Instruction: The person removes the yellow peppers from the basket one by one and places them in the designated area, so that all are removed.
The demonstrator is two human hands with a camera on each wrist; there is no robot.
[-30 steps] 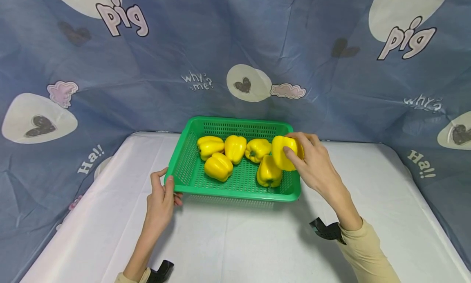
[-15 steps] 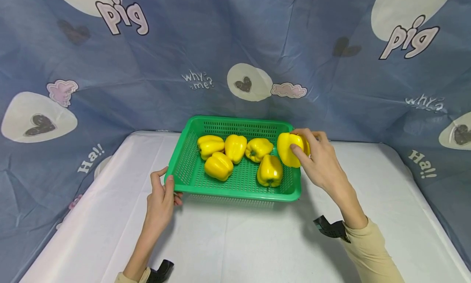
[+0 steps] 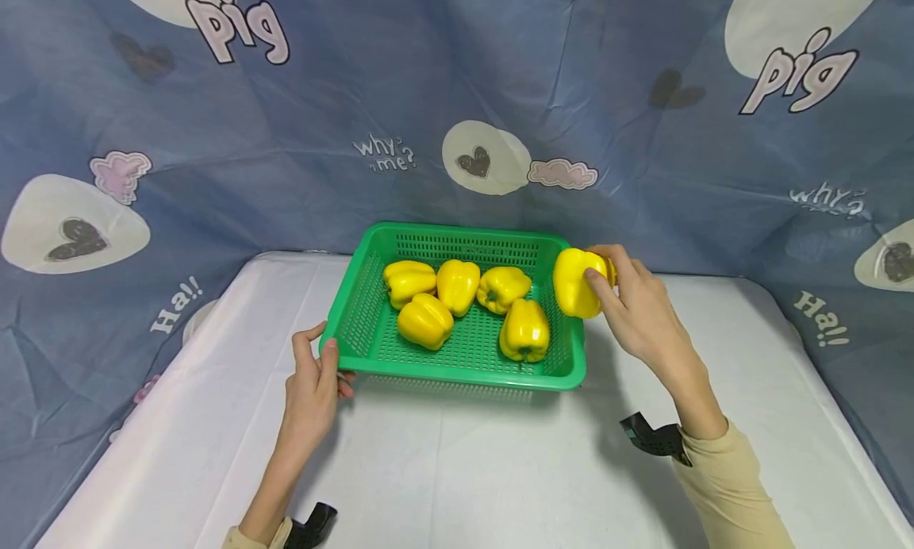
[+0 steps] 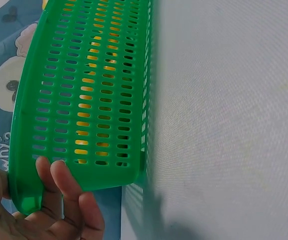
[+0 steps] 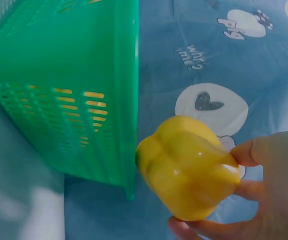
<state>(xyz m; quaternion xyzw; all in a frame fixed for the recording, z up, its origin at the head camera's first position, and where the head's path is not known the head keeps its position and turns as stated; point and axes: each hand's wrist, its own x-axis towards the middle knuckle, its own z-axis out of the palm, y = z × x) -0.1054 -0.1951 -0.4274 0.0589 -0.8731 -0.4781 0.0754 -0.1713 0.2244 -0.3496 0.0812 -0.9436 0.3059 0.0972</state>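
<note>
My right hand [image 3: 639,307] grips a yellow bell pepper [image 3: 577,283] between thumb and fingers. The pepper is held up over the right rim of a green plastic basket [image 3: 457,370]. In the right wrist view this bell pepper [image 5: 188,167] shows large, beside the basket's rim [image 5: 129,100]. My left hand [image 3: 314,382] holds the basket's front left corner, thumb at the rim and fingers curled under it. The left wrist view shows these fingers [image 4: 66,185] against the perforated wall [image 4: 84,110]. Several yellow bell peppers, such as the front right one [image 3: 524,332], lie in the basket.
The basket stands on a table with a white cloth [image 3: 443,470], near its back edge. A blue printed curtain [image 3: 428,73] hangs behind and along both sides. Black wrist devices [image 3: 653,436] sit at both sleeves.
My right hand has moved right and slightly back with the bell pepper, from above the basket's inside to its right rim. The left hand and the basket stay in place.
</note>
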